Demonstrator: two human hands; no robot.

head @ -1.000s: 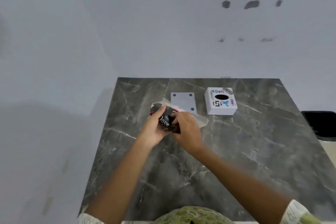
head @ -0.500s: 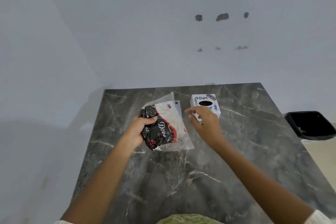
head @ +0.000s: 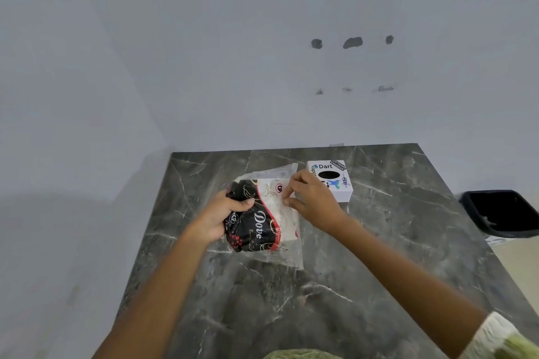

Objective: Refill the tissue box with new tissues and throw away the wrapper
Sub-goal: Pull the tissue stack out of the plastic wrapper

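My left hand (head: 223, 214) clamps tissue pack (head: 259, 217) mid-counter; right hand (head: 310, 201), back from tissue box (head: 331, 179), now pinches wrapper; tissues not yet out.

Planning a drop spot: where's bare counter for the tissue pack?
Free: dark marble counter right of the right hand, and left of the left hand. Crowded: black-and-white plastic tissue pack beside the white cube tissue box.

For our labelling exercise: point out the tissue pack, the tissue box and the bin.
tissue pack (head: 256, 230): head view, black printed front.
tissue box (head: 339, 167): head view, white top face.
bin (head: 501, 213): head view, dark inside.
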